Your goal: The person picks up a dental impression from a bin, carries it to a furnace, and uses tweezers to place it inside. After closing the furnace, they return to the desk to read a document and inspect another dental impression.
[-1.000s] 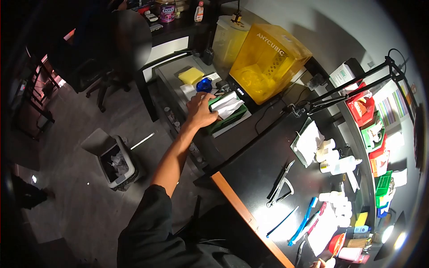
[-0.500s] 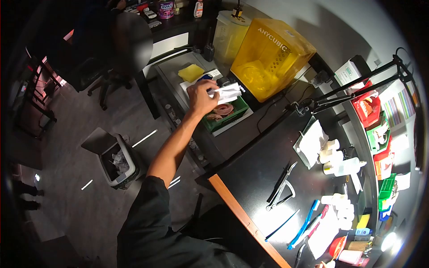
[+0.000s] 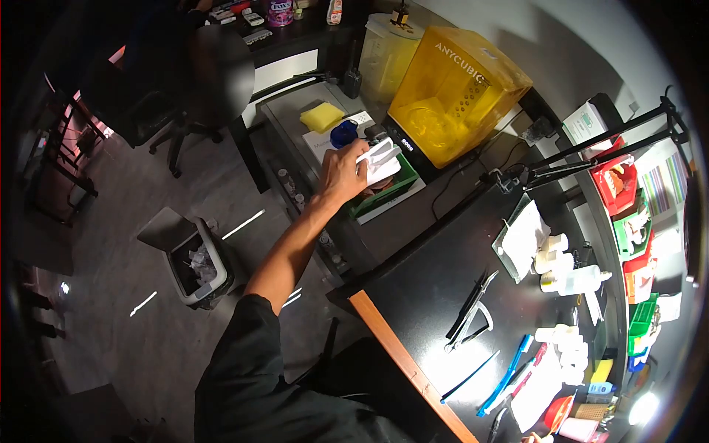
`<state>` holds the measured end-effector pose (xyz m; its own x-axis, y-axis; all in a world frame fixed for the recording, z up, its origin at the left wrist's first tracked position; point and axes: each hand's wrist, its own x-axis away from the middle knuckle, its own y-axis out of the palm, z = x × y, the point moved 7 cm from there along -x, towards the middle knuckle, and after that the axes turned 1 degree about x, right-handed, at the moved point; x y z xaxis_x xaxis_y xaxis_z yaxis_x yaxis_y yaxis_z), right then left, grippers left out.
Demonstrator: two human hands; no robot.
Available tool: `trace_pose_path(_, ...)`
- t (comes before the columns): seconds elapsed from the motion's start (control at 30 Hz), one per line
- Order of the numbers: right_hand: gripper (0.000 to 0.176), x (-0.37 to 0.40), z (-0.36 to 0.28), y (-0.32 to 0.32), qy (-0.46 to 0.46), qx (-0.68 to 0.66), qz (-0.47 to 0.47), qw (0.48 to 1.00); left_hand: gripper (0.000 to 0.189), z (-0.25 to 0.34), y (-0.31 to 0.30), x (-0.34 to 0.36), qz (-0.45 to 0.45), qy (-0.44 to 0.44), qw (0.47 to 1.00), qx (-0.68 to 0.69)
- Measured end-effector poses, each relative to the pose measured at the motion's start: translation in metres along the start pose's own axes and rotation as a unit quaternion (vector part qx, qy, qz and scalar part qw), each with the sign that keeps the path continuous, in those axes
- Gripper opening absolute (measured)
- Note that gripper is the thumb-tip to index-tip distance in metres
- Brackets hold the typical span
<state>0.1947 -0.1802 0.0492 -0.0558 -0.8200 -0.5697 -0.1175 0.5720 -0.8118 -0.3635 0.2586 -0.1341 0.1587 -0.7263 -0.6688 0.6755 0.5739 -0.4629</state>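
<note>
My left hand is closed on folded white paper, gripped by its left edge. It is above the green bin, covering much of the bin's opening. Inside the bin, only a little of the pinkish contents shows below the paper. A dark blue round object sits just behind my knuckles, beside a yellow sponge-like block. At the bottom edge, only a small part of my right hand shows, near a red-orange round container; its fingers are mostly cut off.
An orange-yellow covered ANYCUBIC machine stands behind the bin. On the black desk lie a caliper-like tool, a blue toothbrush and white bottles. An open bin stands on the floor. A lamp arm crosses the right side.
My left hand has shifted slightly right and turned, tilting the white paper so its folds face up. More of the blue object shows now. The whole view has moved a little.
</note>
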Motion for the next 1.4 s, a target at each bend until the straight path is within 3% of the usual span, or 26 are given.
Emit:
trace_pose_path(0.1,0.018,0.009,0.015,-0.004,0.028,-0.016,-0.002,0.999,0.028,0.01,0.007,0.004,-0.075,-0.014,0.997,0.019)
trace_pose_path(0.17,0.018,0.007,0.005,-0.006,0.062,-0.003,0.029,0.998,0.027,0.019,0.012,0.009,-0.101,0.047,0.993,-0.045)
trace_pose_path(0.2,0.016,-0.002,-0.017,-0.009,0.019,0.062,0.018,0.998,0.027,0.022,0.016,0.01,-0.113,0.078,0.988,-0.077)
trace_pose_path(0.23,0.016,0.002,0.003,-0.017,0.274,-0.112,0.095,0.95,0.029,0.017,0.024,0.009,-0.203,-0.004,0.975,-0.094)
trace_pose_path(0.3,0.016,0.018,0.015,-0.008,0.513,-0.287,0.162,0.792,0.031,0.027,0.017,0.01,-0.156,0.032,0.978,-0.135)
trace_pose_path(0.33,0.016,0.0,0.003,-0.01,0.271,-0.11,0.031,0.956,0.032,0.034,0.015,0.012,-0.134,0.053,0.978,-0.151)
trace_pose_path(0.37,0.015,-0.009,-0.035,-0.01,-0.013,0.082,0.02,0.996,0.032,0.028,0.024,0.017,-0.179,0.011,0.967,-0.179)
trace_pose_path(0.4,0.017,0.005,-0.021,-0.008,0.148,-0.005,0.023,0.989,0.034,0.027,0.03,0.022,-0.172,0.009,0.965,-0.198)
trace_pose_path(0.43,0.029,0.038,0.017,-0.003,0.387,-0.146,-0.008,0.91,0.048,0.009,0.046,0.031,-0.199,0.003,0.958,-0.207)
trace_pose_path(0.47,0.012,0.073,0.068,0.008,0.357,-0.216,0.005,0.909,0.065,0.011,0.049,0.036,-0.197,0.036,0.953,-0.228)
trace_pose_path(0.5,0.011,0.072,0.063,0.006,0.332,-0.22,0.031,0.917,0.075,0.018,0.045,0.033,-0.222,0.023,0.947,-0.231)
trace_pose_path(0.7,0.007,0.052,0.026,-0.012,0.348,-0.238,0.061,0.905,0.057,-0.007,0.049,0.023,-0.232,-0.004,0.95,-0.211)
trace_pose_path(0.73,0.007,0.053,0.025,-0.014,0.356,-0.235,0.063,0.902,0.056,-0.005,0.045,0.02,-0.159,0.068,0.969,-0.178)
trace_pose_path(0.83,0.007,0.059,0.029,-0.021,0.358,-0.228,0.065,0.903,0.067,0.018,0.006,-0.01,-0.179,-0.06,0.961,-0.204)
trace_pose_path(0.97,0.005,0.042,0.035,-0.027,0.301,-0.227,0.031,0.926,0.066,0.088,-0.052,-0.049,-0.174,-0.012,0.974,-0.143)
trace_pose_path(1.13,0.007,-0.049,0.03,-0.026,0.088,-0.178,-0.076,0.977,0.062,0.178,-0.097,-0.048,-0.163,0.054,0.978,-0.118)
trace_pose_path(1.2,0.01,-0.111,0.02,-0.03,-0.067,-0.144,-0.028,0.987,0.059,0.21,-0.101,-0.034,-0.152,0.058,0.98,-0.112)
trace_pose_path(1.27,0.013,-0.17,0.051,-0.01,-0.03,-0.146,-0.012,0.989,0.059,0.236,-0.097,-0.015,-0.152,0.059,0.985,-0.06)
trace_pose_path(1.3,0.02,-0.199,0.075,0.005,0.07,-0.085,-0.011,0.994,0.059,0.252,-0.094,-0.005,-0.175,0.047,0.982,-0.049)
trace_pose_path(1.33,0.031,-0.225,0.099,0.018,0.139,-0.139,0.039,0.98,0.062,0.253,-0.087,0.006,-0.166,0.053,0.983,-0.048)
trace_pose_path(1.37,0.044,-0.25,0.119,0.025,0.19,-0.109,0.089,0.972,0.063,0.26,-0.084,0.017,-0.163,0.059,0.983,-0.056)
trace_pose_path(1.4,0.055,-0.272,0.14,0.037,0.152,0.099,0.212,0.96,0.064,0.271,-0.08,0.026,-0.157,0.066,0.983,-0.063)
